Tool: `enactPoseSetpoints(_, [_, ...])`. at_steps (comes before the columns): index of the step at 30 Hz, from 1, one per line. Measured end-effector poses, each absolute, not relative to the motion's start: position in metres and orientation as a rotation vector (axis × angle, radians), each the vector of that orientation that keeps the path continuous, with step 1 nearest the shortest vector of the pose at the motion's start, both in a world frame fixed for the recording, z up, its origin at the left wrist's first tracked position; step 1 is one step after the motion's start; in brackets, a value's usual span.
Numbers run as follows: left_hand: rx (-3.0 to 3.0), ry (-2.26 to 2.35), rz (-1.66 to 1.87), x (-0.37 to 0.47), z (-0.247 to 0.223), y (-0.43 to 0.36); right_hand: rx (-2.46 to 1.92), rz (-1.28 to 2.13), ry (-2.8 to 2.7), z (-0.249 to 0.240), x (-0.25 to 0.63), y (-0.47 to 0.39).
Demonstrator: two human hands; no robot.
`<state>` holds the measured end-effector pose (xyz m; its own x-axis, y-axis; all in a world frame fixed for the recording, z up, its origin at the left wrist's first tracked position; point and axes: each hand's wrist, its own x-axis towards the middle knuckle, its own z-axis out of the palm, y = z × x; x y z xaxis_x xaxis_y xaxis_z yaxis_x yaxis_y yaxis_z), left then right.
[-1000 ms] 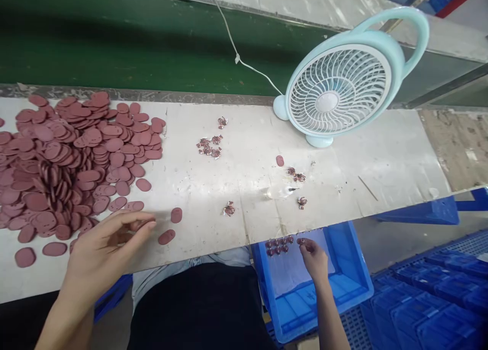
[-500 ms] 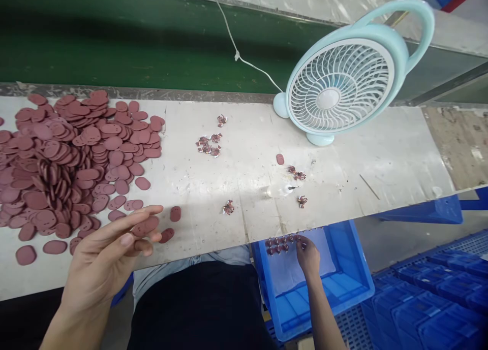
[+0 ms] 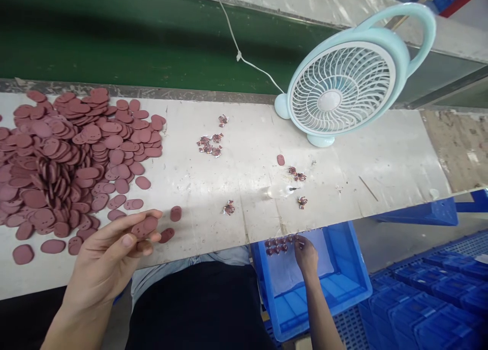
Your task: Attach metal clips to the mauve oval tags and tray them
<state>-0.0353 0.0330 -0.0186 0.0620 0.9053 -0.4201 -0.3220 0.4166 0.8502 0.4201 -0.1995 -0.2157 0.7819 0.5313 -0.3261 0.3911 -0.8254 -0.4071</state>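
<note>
My left hand (image 3: 110, 253) pinches a reddish-brown oval piece (image 3: 145, 227) between thumb and fingers, above the table's front edge. A large pile of similar ovals (image 3: 87, 152) lies to its left and behind it, and two loose ovals (image 3: 176, 213) lie just right of its fingertips. My right hand (image 3: 306, 256) reaches over a blue crate (image 3: 324, 294), its fingers closed at the right end of rows of small dark-red pieces (image 3: 277, 249) on a white sheet. What those fingers hold, if anything, is too small to make out.
A light-blue fan (image 3: 330, 101) stands at the back right with a white cord. Small brown-and-white pieces (image 3: 209, 146) lie mid-table, others (image 3: 296, 174) farther right, near a small clear bottle (image 3: 280, 190) and a thin stick (image 3: 368, 188). Stacked blue crates (image 3: 430, 299) fill the lower right.
The oval in my left hand is tilted a little more towards the camera. My right hand has shifted very slightly left over the crate. The view has moved slightly.
</note>
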Motion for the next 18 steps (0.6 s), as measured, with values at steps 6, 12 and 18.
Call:
enactPoseSetpoints(6, [0.514, 1.143, 1.026, -0.033, -0.017, 0.023, -2.325, 0.300, -0.412, -0.140, 0.391, -0.163])
enactPoseSetpoints(12, [0.408, 0.952, 0.844, 0.005, -0.023, 0.003, -1.748, 0.761, -0.316, -0.048, 0.321, -0.097])
enactPoseSetpoints(18, [0.309, 0.666, 0.713, 0.053, -0.016, -0.014, -0.670, 1.543, 0.165, -0.039, 0.285, -0.009])
